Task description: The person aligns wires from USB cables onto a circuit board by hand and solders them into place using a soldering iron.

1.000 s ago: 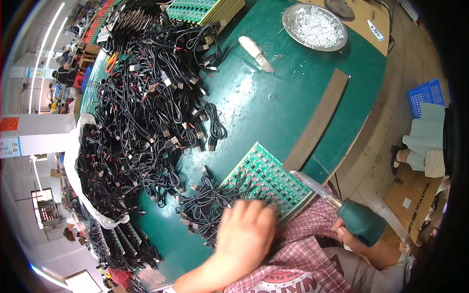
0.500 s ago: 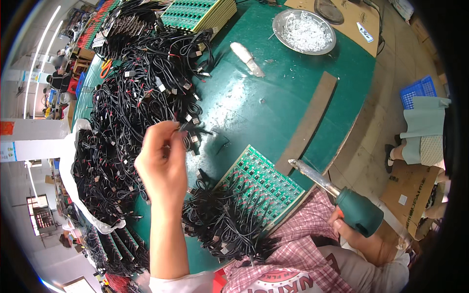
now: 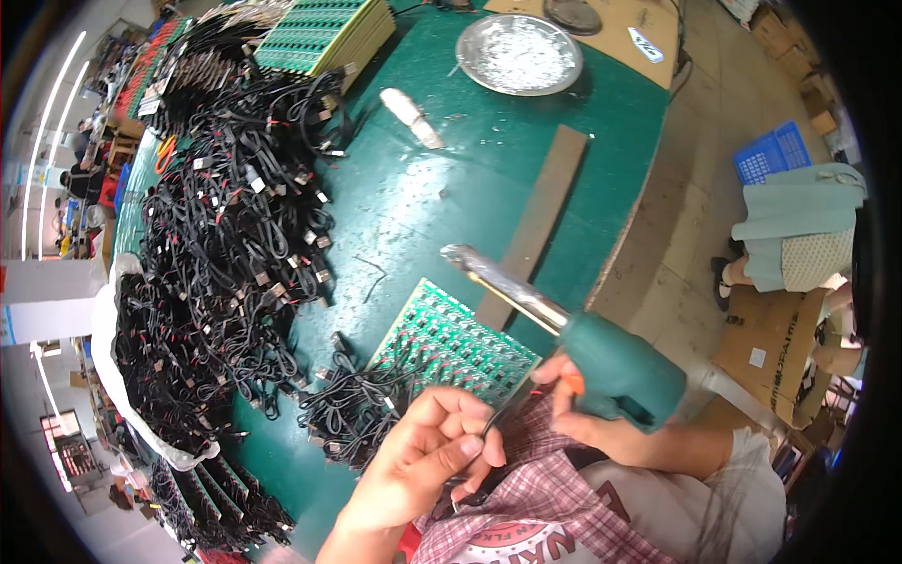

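Note:
Low in front of me, my left hand [image 3: 427, 456] pinches a black cable [image 3: 507, 411] near its end, fingers closed. My right hand [image 3: 606, 430] is wrapped round a green-handled soldering gun [image 3: 625, 368], whose metal tip points up and left over the table. The right fingertips come close to the cable's end; whether they touch it I cannot tell. Just beyond the hands lies a green circuit board panel [image 3: 460, 343], with red-tipped wires along its rows. Several black cables [image 3: 348, 409] are bunched at its left side, partly hidden by my left hand.
A large heap of black USB cables [image 3: 235, 216] covers the table's left. Stacked green circuit boards [image 3: 324, 38] stand behind it. Farther right are a taped blade-like tool [image 3: 411, 117], a metal dish [image 3: 461, 61] of clear bits and a flat grey strip [image 3: 545, 207]. Someone stands at the right.
My left hand has come from the cable heap down and right toward my right hand, bringing a black cable. The soldering gun has moved up and left. The whole view has shifted.

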The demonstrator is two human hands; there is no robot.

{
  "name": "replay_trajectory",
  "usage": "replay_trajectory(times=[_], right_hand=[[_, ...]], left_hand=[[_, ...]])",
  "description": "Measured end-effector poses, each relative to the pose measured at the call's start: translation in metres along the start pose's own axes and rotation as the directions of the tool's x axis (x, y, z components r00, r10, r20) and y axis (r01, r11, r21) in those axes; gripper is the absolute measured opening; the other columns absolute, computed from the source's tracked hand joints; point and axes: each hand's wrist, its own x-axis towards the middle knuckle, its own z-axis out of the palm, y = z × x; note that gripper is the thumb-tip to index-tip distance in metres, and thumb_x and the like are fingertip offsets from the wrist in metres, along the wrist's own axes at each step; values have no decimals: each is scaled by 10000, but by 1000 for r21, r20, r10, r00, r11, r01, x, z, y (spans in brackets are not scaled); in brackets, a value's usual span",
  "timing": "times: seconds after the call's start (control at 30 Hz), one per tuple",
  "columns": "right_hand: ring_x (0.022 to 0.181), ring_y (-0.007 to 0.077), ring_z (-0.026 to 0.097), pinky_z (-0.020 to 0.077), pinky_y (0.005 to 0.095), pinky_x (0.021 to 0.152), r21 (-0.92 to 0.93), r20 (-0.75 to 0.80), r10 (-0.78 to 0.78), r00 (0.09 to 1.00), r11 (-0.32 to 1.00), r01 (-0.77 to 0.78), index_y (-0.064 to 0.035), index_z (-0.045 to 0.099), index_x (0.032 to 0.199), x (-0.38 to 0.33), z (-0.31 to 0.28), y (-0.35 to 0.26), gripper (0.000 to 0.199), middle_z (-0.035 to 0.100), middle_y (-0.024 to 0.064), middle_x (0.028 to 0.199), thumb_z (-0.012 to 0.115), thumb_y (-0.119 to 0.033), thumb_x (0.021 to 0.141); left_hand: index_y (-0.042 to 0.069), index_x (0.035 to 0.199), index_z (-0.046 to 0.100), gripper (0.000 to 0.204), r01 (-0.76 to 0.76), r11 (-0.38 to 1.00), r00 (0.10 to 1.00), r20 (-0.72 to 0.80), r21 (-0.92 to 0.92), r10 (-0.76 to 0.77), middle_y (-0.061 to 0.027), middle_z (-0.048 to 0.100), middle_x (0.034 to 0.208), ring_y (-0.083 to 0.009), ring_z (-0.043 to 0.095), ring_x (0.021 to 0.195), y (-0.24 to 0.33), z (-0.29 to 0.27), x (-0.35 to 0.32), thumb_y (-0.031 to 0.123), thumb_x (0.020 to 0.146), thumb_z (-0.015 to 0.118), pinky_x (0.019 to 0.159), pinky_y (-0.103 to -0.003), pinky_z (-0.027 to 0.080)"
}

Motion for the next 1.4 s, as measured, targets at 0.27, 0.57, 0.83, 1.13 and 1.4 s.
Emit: replay_trajectory(times=[0.27, 0.57, 0.83, 1.13, 1.4], right_hand=[[912, 141, 642, 543, 317, 827, 211, -70, 51, 996, 977, -35, -35, 634, 1082, 0, -3, -7, 154, 678, 65, 1036, 694, -3, 944], [1077, 228, 703, 565, 331, 890, -222, 285, -90, 954, 962, 157, 34, 608, 1301, -7, -17, -15, 463, 676, 155, 1241, 784, -69, 885], [952, 272, 711, 564, 379, 824, -345, 134, -83, 988, 930, 125, 8, 684, 1154, -19, -27, -2, 315, 716, 146, 1099, 772, -57, 859], [861, 199, 725, 572, 331, 784, -522, 202, 198, 959, 850, -65, -73, 705, 1081, -25, -31, -23, 234, 761, 59, 999, 750, -19, 858], [726, 190, 684, 536, 345, 557, -714, 171, 133, 976, 699, 30, -216, 774, 1036, -70, -44, 24, 259, 769, -48, 891, 777, -200, 778]], left_hand=[[37, 1236, 510, 213, 146, 987, 988, 39, 67, -149, -192, 676, 920, -120, 514, 612, -12, 14, 2, 46, 1030, 561, 527, -226, 378], [14, 1077, 655, 186, -280, 312, 911, 148, 908, 386, -140, 715, 901, -267, 700, 749, 3, 55, -9, 78, 926, 743, 674, -354, 563], [-37, 988, 664, 76, 544, 315, 826, -428, 778, -368, -121, 735, 870, -107, 709, 808, 92, 19, -79, 15, 952, 706, 690, -261, 555], [14, 907, 676, 105, 33, 121, 851, -91, 992, 517, -127, 667, 769, -296, 663, 688, -37, 10, 18, 54, 861, 761, 623, -381, 518], [32, 885, 643, 124, 154, 25, 793, -139, 988, 593, -111, 664, 723, -289, 663, 632, -44, 11, 27, 65, 859, 759, 582, -391, 509]])
